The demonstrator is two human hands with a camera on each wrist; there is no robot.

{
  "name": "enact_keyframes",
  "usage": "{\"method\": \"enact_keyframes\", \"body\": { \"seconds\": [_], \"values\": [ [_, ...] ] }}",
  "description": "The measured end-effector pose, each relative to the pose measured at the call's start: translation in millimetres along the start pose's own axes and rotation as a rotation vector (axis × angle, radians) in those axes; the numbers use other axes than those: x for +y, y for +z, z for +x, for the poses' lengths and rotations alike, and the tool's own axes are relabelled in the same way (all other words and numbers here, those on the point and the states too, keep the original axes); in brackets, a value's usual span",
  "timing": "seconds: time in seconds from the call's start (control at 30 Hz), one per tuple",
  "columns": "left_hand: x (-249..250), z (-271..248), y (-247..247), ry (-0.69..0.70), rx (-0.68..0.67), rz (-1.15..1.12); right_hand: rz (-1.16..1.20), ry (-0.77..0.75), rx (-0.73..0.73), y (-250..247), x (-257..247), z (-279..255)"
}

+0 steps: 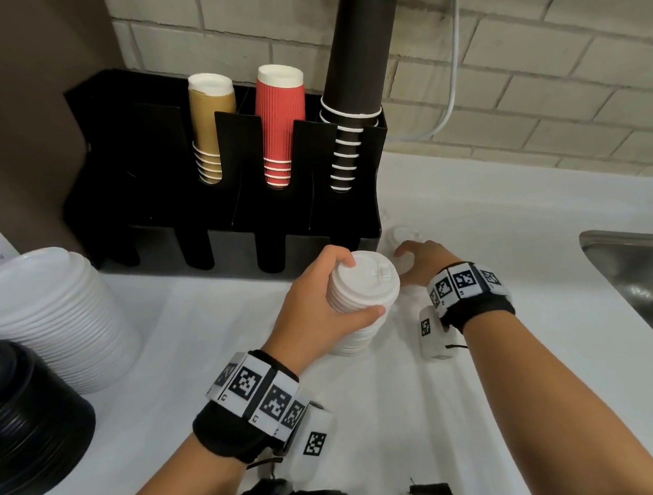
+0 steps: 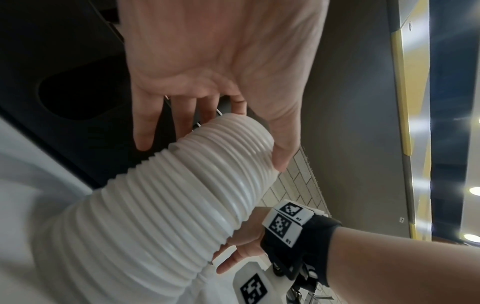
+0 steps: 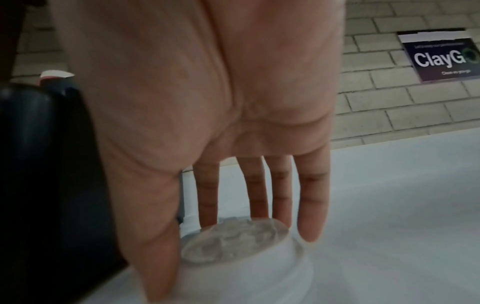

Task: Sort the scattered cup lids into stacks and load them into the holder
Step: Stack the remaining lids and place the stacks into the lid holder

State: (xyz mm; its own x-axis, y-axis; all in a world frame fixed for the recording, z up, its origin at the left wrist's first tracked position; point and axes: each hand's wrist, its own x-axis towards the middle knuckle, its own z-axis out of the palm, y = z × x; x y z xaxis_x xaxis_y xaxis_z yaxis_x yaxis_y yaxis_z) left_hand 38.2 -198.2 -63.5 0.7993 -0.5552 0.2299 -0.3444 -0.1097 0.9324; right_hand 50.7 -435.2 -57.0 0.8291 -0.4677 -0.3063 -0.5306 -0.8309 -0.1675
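The left hand (image 1: pixel 313 304) gripped the tall stack of ribbed white plastic lids (image 1: pixel 361 294), standing upright on the white counter (image 1: pixel 505 215). Just right of it, the right hand (image 1: pixel 427 259), nearer, reached with straight fingers onto a loose white lid (image 3: pixel 249 265).

White lid stacks (image 1: pixel 360 302), black holder (image 1: pixel 224 199), tan (image 1: pixel 212 124), red ribbed (image 1: pixel 280 124) and black cups (image 1: pixel 360 56), checkered black-and-white wristbands (image 1: pixel 261 394).
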Motion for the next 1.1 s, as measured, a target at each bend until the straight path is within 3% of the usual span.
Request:
{"method": "enact_keyframes", "body": {
  "seconds": [0.13, 0.23, 0.33, 0.4, 0.5, 0.6, 1.1],
  "values": [
    [0.8, 0.3, 1.1, -0.021, 0.008, -0.005, 0.109, 0.026, 0.034, -11.1, 6.8, -8.2],
    [0.4, 0.4, 2.0, -0.048, 0.029, -0.02, 0.44, 0.01, 0.148, -31.8, 13.9, -27.2],
    [0.1, -0.4, 3.2, -0.059, 0.026, -0.035, 0.78, -0.108, 0.183, -48.7, 9.8, -58.1],
    [0.3, -1.2, 3.5, -0.062, 0.029, -0.04, 0.859, -0.229, 0.126, -54.9, -0.7, -81.5],
    [0.1, -2.0, 3.8, -0.061, 0.033, -0.049, 0.817, -0.403, 0.078, -55.7, -17.1, -105.1],
    [0.9, -2.9, 4.3, -0.056, 0.033, -0.059, 0.654, -0.48, 0.128, -49.2, -30.1, -115.4],
    [4.8, -1.2, 4.5, -0.036, 0.033, -0.041, 0.459, -0.528, 0.196, -32.9, -46.4, -120.0]
  ]
}}
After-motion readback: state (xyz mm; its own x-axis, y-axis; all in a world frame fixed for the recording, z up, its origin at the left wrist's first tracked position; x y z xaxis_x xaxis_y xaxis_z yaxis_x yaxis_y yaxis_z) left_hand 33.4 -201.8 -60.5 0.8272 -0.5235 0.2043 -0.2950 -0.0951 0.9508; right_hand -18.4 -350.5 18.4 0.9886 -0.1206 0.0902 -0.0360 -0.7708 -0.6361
